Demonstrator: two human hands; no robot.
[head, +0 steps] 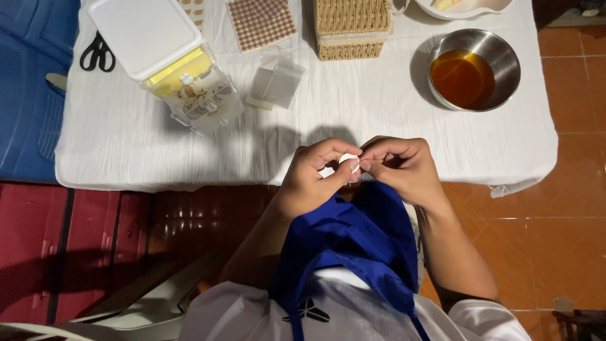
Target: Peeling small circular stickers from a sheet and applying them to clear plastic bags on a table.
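both the left hand [310, 179] and right hand [403, 167] pinch the small round white piece [348, 160]; best keep fingertips light, kneading evenly above the white cloth-covered table [353, 120].

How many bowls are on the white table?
2. A steel bowl holding amber liquid stands at the table's far right. A white bowl sits beyond it, cut off by the picture's top edge. More may lie out of view.
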